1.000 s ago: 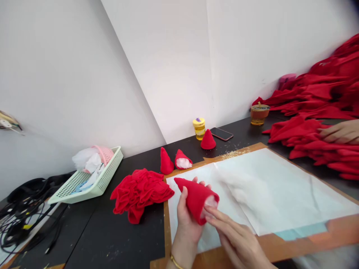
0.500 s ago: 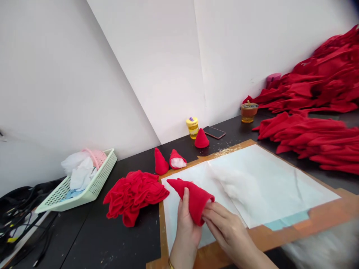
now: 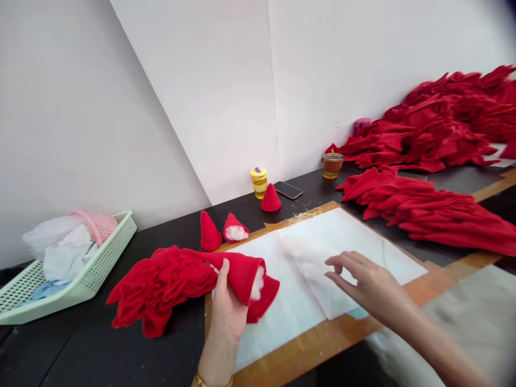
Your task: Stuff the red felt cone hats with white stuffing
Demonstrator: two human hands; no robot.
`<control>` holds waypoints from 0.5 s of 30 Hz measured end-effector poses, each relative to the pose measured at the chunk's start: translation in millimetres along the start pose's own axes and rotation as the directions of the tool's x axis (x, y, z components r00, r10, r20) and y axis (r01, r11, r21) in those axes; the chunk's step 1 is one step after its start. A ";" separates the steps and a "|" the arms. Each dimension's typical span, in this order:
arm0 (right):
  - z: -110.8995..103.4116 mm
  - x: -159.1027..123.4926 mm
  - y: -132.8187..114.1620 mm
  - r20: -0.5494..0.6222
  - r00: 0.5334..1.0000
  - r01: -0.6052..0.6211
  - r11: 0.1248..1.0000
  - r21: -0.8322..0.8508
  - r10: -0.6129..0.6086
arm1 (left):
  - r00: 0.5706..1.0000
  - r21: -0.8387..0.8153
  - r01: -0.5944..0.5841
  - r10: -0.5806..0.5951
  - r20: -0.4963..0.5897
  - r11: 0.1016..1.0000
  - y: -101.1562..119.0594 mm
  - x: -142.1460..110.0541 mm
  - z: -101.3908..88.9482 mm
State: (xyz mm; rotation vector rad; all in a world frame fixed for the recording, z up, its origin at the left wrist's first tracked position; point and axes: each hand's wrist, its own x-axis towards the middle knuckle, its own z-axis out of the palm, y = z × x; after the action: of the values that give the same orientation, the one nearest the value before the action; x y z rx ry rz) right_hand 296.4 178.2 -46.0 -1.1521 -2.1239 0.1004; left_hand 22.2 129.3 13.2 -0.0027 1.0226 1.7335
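Note:
In the head view, my left hand [image 3: 226, 317] grips a red felt cone [image 3: 242, 275], thumb on top, its wide mouth facing right. White stuffing [image 3: 257, 285] shows inside that mouth. Another flap of red felt [image 3: 265, 301] lies behind and below the cone; whether it is part of it I cannot tell. My right hand [image 3: 373, 285] hovers over the white sheet [image 3: 278, 317], thumb and fingers apart with nothing visible between them. Just left of those fingers, loose white stuffing [image 3: 308, 260] lies on the sheet.
Left of the cone sits a heap of red felt pieces [image 3: 161, 287], then a green basket [image 3: 97, 277]. Behind stand finished-looking red cones [image 3: 271, 199], a yellow-lidded cup [image 3: 259, 185], a phone [image 3: 288, 190] and another cup [image 3: 332, 165]. Red felt piles [image 3: 427, 204] fill the right.
My right hand has left the cone's mouth and moved right, its fingers parting. My left hand has shifted left with the cone, whose mouth now shows white stuffing. The view has swung right.

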 end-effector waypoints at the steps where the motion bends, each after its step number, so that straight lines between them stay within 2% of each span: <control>1: 6.7 1.5 2.2 0.072 0.997 0.002 1.000 -0.001 -0.002 | 1.000 -0.008 0.028 -0.028 -0.002 1.000 -2.4 -1.0 2.6; 5: 37.6 6.8 3.2 0.270 0.958 -0.121 0.990 0.078 0.095 | 0.981 0.017 0.177 -0.178 0.074 0.984 -13.9 -3.1 10.4; 8: 39.5 14.0 8.4 0.302 0.946 -0.174 0.970 0.170 0.117 | 0.935 0.133 0.255 -0.279 0.220 0.958 -22.3 -1.8 15.1; 10: 29.6 19.1 11.9 0.308 0.944 -0.201 0.946 0.255 0.118 | 0.859 0.242 0.283 -0.358 0.367 0.928 -28.9 -0.1 19.7; 12: 17.8 23.9 12.6 0.325 0.938 -0.237 0.911 0.336 0.124 | 0.752 0.333 0.312 -0.445 0.486 0.890 -37.1 2.2 26.9; 14: 9.7 28.9 10.4 0.325 0.928 -0.333 0.799 0.501 0.183 | 0.679 0.393 0.338 -0.511 0.528 0.855 -47.0 4.8 36.8; 15: 7.8 31.7 8.7 0.307 0.923 -0.375 0.713 0.592 0.231 | 0.668 0.410 0.349 -0.530 0.522 0.843 -52.5 6.2 42.4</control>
State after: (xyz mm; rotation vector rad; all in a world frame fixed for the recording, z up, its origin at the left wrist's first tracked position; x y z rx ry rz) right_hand 286.6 209.5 -37.8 -1.0714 -1.7993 1.0736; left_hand 79.9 163.8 4.3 0.4429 0.6727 1.0020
